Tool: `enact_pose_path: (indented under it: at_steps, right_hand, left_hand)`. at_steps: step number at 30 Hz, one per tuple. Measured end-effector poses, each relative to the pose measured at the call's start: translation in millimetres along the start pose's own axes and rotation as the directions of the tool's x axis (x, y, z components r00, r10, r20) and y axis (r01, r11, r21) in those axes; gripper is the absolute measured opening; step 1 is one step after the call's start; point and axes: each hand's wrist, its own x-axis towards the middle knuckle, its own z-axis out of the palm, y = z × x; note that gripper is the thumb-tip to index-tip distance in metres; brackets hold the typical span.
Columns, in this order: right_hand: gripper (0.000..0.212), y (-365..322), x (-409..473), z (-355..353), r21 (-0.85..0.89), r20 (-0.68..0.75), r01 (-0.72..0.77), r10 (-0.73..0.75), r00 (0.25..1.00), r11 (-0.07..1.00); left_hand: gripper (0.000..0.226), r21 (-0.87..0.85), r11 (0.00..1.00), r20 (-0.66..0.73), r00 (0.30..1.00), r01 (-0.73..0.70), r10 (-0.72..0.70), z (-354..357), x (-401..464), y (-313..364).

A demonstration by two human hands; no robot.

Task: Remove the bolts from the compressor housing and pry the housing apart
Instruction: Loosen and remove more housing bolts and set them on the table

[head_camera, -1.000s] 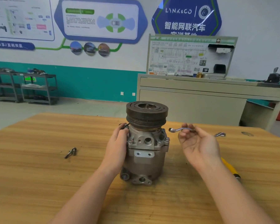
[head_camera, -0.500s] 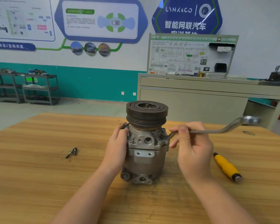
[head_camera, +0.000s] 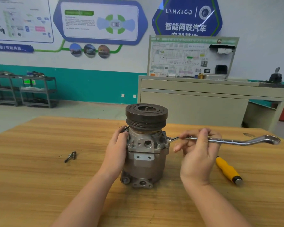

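A grey metal compressor [head_camera: 145,163] stands upright on the wooden table [head_camera: 39,177], its dark pulley [head_camera: 146,117] on top. My left hand [head_camera: 118,149] wraps around the housing's left side and steadies it. My right hand [head_camera: 198,151] grips the shaft of a chrome ring wrench [head_camera: 236,141]. The wrench's near ring sits on a bolt [head_camera: 167,139] at the housing's upper right flange. Two more bolt heads show on the front flange.
A removed bolt [head_camera: 70,157] lies on the table left of the compressor. A yellow-handled screwdriver [head_camera: 228,172] lies to the right, behind my right hand. A beige cabinet [head_camera: 203,105] stands beyond the table's far edge.
My right hand turned over from palm-up, brought the wrench to the compressor and set its ring on the upper right bolt. The wrench handle has swung lower. My left hand stayed put.
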Motion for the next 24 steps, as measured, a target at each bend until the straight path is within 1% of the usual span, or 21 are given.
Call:
enact_pose_path:
  at_steps: [2,4,7,9,10,11,13,14,15,16,17,18,19,20,21,22,23,24]
  right_hand:
    - [0.021,1,1,0,-0.028,-0.007,-0.012,0.012,1.000,1.000]
    - [0.020,2,1,1,-0.079,-0.007,0.005,-0.006,1.000,0.997]
    - [0.015,3,0,1,-0.215,0.004,0.070,-0.071,0.997,0.974]
    - [0.012,5,0,-1,-0.303,0.048,0.188,-0.182,0.982,0.934]
    - [0.010,6,-2,-1,-0.337,0.104,0.273,-0.252,0.962,0.901]
    - [0.010,6,-4,0,-0.368,0.174,0.365,-0.322,0.930,0.855]
    - [0.024,10,-11,3,-0.412,0.308,0.539,-0.445,0.841,0.734]
    - [0.028,12,-14,4,-0.414,0.337,0.578,-0.472,0.815,0.703]
    - [0.025,11,-15,7,-0.405,0.316,0.558,-0.462,0.829,0.724]
    - [0.016,8,-15,10,-0.370,0.246,0.480,-0.414,0.876,0.796]
    - [0.013,7,-11,12,-0.304,0.127,0.352,-0.328,0.936,0.885]
    - [0.015,7,-6,12,-0.217,-0.007,0.198,-0.204,0.979,0.956]
    - [0.017,9,2,10,-0.126,-0.118,0.023,-0.038,0.992,0.992]
    - [0.019,11,12,6,-0.031,-0.170,-0.155,0.148,0.974,0.987]
    - [0.021,14,22,3,0.068,-0.166,-0.324,0.331,0.929,0.944]
    - [0.021,18,31,-1,0.151,-0.125,-0.482,0.501,0.856,0.863]
    - [0.022,20,39,-4,0.208,-0.071,-0.622,0.646,0.760,0.755]
    - [0.023,23,44,-7,0.247,-0.013,-0.722,0.747,0.665,0.646]
  left_hand:
    - [0.025,0.008,1.000,0.003,1.000,-0.013,0.013,0,0,-1]
    - [0.026,0.017,0.999,0.002,1.000,-0.028,0.028,-1,0,-1]
    - [0.026,0.013,1.000,0.007,1.000,-0.027,0.027,0,-1,0]
    - [0.026,0.013,1.000,-0.001,1.000,-0.027,0.027,0,-1,0]
    - [0.026,0.012,1.000,-0.004,1.000,-0.025,0.025,1,0,0]
    - [0.026,0.011,1.000,-0.007,1.000,-0.020,0.020,0,0,-1]
    - [0.029,0.013,1.000,-0.014,1.000,-0.018,0.018,1,1,-1]
    - [0.029,0.012,1.000,-0.015,1.000,-0.018,0.018,0,0,-1]
    - [0.029,0.008,1.000,-0.015,1.000,-0.014,0.014,0,0,0]
    - [0.028,0.001,1.000,-0.012,1.000,-0.009,0.009,0,-1,0]
    - [0.028,-0.004,1.000,-0.007,1.000,-0.006,0.006,0,-1,1]
    - [0.027,-0.005,1.000,-0.004,1.000,-0.007,0.007,0,-1,1]
    - [0.027,-0.003,1.000,-0.002,1.000,-0.011,0.011,0,-1,1]
    - [0.027,-0.003,1.000,0.000,1.000,-0.015,0.015,-1,-1,1]
    - [0.027,-0.012,1.000,0.000,1.000,-0.014,0.014,-1,-1,1]
    - [0.027,-0.025,1.000,0.000,1.000,-0.010,0.010,-1,-1,2]
    - [0.027,-0.036,0.999,0.000,1.000,-0.007,0.007,-1,-1,2]
    - [0.027,-0.044,0.999,0.000,1.000,-0.004,0.004,-1,-1,1]
